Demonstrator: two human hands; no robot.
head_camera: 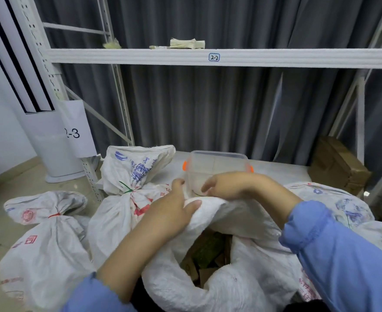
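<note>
I see the left hand [172, 210] gripping the far rim of the open sack [242, 289]; beside it the right hand [228, 185] curls, blurred, grip unclear; the sack's contents are shadowed

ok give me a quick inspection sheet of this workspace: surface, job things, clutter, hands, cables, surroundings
surface: lower shelf board, white, with the box on it
job's things: open sack, rim rolled back, brown and green packets inside; clear box with orange clips, just behind the rim
clutter: green-tied sack and red-tied sack on the left; printed sack and cardboard boxes on the right
hands: left hand grips the sack rim; right hand curls over the rim beside the box
cables: nothing seen
surroundings: upper shelf labelled 2-2, with a paper bundle on it; grey curtain; white tower unit
</note>
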